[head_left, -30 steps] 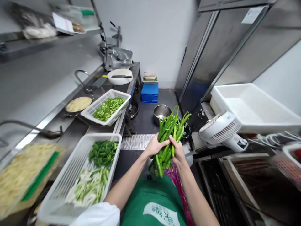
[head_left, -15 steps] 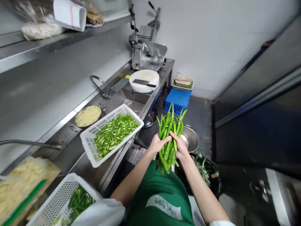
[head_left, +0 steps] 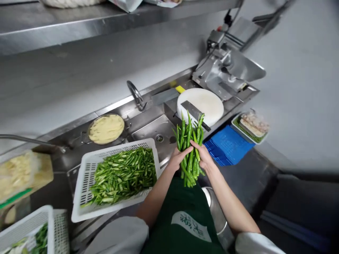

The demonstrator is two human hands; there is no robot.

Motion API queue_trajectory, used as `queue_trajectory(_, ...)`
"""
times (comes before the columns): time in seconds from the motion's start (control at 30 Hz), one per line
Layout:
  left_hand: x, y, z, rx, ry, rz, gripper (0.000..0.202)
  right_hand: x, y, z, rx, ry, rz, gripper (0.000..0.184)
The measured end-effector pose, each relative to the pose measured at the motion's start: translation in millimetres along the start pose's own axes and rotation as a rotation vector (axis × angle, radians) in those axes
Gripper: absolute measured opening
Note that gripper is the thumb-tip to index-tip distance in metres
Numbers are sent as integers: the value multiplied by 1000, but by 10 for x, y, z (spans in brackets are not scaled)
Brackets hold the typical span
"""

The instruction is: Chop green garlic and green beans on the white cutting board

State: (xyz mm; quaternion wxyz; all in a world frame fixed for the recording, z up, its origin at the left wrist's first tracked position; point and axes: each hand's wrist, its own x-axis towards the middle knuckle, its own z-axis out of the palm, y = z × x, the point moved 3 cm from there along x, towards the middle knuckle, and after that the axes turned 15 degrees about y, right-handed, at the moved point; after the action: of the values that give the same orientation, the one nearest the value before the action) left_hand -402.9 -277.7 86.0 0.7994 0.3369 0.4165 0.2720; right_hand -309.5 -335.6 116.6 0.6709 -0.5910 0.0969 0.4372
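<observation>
Both my hands grip one bundle of long green chili peppers point(head_left: 189, 151) in front of my apron. My left hand point(head_left: 178, 158) wraps its left side, thumb laid across the front. From the right, my right hand point(head_left: 203, 155) closes round the same bundle, and the two thumbs nearly meet. Beyond the peppers, a cleaver point(head_left: 193, 111) lies on a thick round white chopping board point(head_left: 209, 106). To the left, a white perforated basket point(head_left: 79, 197) holds a heap of cut green pieces point(head_left: 122, 176).
A steel sink point(head_left: 161, 128) lies behind the basket, with a curved faucet point(head_left: 136, 93). A pan of pale yellow slices point(head_left: 106, 128) sits at its left. A meat slicer point(head_left: 225, 70) stands at the far right end. Blue crates point(head_left: 230, 144) are on the floor, near a metal pot point(head_left: 218, 211).
My view and body have turned left, toward the counter. The bundle, still in both hands, is now in front of the sink and chopping board.
</observation>
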Motion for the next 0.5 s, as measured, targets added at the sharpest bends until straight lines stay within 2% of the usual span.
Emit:
queue_trajectory(0.07,342,127,22,-66,88,-27,65,420,-153,266,-104,-74,61,36)
queue_trajectory(0.17,877,215,-90,-127,294,-53,64,1102,-203,685,-270,-198,141,36)
queue_trajectory(0.23,1212,188,-223,-179,453,-56,60,1553,-118,939,-410,-252,200,32)
queue_trajectory(0.33,1610,42,-413,-287,661,-89,52,2101,112,1235,-644,-311,304,24)
queue_trajectory(0.43,1897,-142,-555,-422,799,-111,50,2440,349,1435,-832,-430,401,24)
queue_trajectory(0.5,2068,-248,-655,-492,851,-89,53,2614,489,1538,-921,-506,425,27)
